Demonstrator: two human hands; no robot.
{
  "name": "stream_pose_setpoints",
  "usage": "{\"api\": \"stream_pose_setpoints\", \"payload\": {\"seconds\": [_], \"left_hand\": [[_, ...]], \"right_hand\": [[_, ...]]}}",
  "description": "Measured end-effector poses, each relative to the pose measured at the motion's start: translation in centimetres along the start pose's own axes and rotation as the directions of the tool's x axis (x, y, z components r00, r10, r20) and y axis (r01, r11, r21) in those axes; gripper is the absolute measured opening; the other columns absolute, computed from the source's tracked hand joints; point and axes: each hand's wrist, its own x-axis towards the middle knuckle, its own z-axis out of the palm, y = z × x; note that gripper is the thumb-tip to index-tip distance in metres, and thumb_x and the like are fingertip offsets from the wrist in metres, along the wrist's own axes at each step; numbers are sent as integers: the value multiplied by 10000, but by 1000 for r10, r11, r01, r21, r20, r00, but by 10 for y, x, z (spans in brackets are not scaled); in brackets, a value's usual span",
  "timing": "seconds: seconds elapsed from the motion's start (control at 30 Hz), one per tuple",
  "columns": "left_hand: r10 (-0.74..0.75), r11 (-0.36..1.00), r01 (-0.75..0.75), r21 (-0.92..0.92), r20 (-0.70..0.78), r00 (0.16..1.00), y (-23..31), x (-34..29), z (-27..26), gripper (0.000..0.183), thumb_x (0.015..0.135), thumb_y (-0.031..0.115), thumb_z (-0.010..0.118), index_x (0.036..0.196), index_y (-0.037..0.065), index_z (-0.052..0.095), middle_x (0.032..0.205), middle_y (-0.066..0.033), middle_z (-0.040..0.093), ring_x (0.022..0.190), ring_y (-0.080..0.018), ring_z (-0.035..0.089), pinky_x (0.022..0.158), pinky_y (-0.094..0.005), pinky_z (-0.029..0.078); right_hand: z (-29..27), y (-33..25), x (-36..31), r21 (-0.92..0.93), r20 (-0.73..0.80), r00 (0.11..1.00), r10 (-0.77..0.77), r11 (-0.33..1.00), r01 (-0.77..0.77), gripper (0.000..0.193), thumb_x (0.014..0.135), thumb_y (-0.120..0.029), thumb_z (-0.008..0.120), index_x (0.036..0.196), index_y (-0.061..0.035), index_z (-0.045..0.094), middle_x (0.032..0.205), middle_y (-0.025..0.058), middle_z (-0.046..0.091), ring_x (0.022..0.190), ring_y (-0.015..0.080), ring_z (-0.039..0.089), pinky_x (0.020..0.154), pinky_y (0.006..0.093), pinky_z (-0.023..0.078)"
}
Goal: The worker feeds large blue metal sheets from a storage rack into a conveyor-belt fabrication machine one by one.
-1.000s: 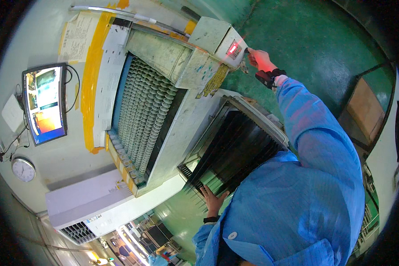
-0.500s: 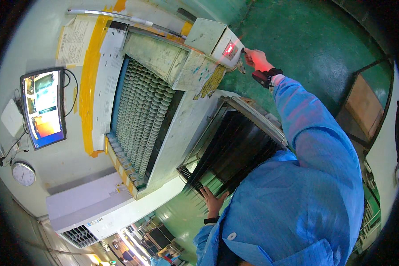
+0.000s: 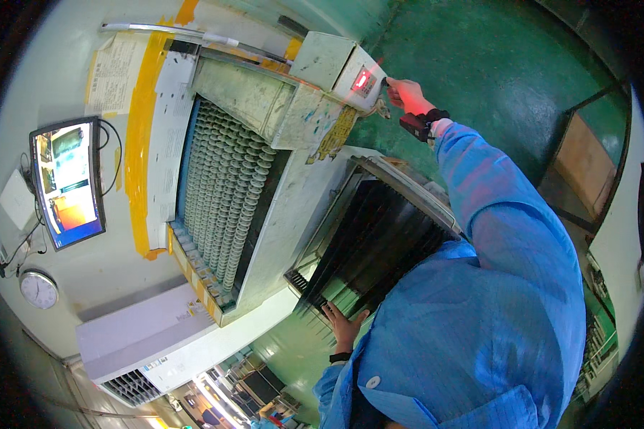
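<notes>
A pale metal control box (image 3: 328, 63) with a lit red display (image 3: 363, 80) is fixed at the top corner of the roller machine. My right hand (image 3: 409, 97) reaches to its front face, the fingers closed on a small dark knob (image 3: 385, 81). A dark wrist device sits behind that hand. Lower down, my left hand (image 3: 345, 326) has its fingers spread at the end of a rack (image 3: 297, 277) of upright dark panels (image 3: 379, 229). Whether its fingertips touch the rack I cannot tell.
Rows of rollers (image 3: 225, 186) fill the machine's open bed. A yellow rag (image 3: 334, 136) hangs below the control box. On the left are a monitor (image 3: 68, 182), a wall clock (image 3: 38, 289) and a pale purple-white cabinet (image 3: 139, 325). A framed cart (image 3: 583, 168) stands at the right.
The whole view has shifted slightly, so the machine and box sit a little further left. Both hands keep their places, the right at the knob and the left beside the rack.
</notes>
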Motion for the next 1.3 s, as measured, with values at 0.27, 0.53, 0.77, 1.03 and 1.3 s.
{"api": "stream_pose_setpoints", "payload": {"seconds": [0.27,0.53,0.77,1.03,1.3], "left_hand": [[25,1000,-25,-3,-9,1000,-2,0,1,1346,627,640,820,1502,-93,105,1548,-359,30,1451,-476,131,1143,-474,278],[-7,1000,8,-12,36,999,0,1,-2,1338,638,604,831,1512,-79,82,1554,-358,14,1468,-459,75,1156,-466,250],[2,1000,-2,-7,24,1000,-1,2,0,1354,630,611,833,1504,-99,80,1549,-367,25,1466,-461,85,1157,-461,255],[0,1000,0,4,19,1000,1,1,0,1352,637,621,824,1497,-114,83,1544,-375,35,1468,-454,82,1163,-458,244],[-28,1000,27,13,47,999,3,1,-2,1353,642,630,816,1510,-87,66,1555,-357,0,1474,-444,65,1167,-465,232]], "right_hand": [[1,4,2,38,2,1000,-11,999,11,258,851,-270,757,834,-52,619,781,55,636,606,174,592,529,327,481],[-1,7,4,78,15,999,-28,997,27,241,855,-236,756,839,-42,614,751,57,624,590,169,576,509,333,453],[0,6,3,90,17,999,-30,996,28,235,862,-226,748,855,-31,616,760,66,634,584,174,583,505,335,457],[2,3,-1,65,23,1000,3,998,-4,232,879,-236,733,852,-51,597,770,66,631,602,167,583,528,326,464],[-1,1,-2,57,61,998,25,998,-29,258,869,-244,752,892,-68,565,793,35,608,649,140,569,580,293,479]]}}
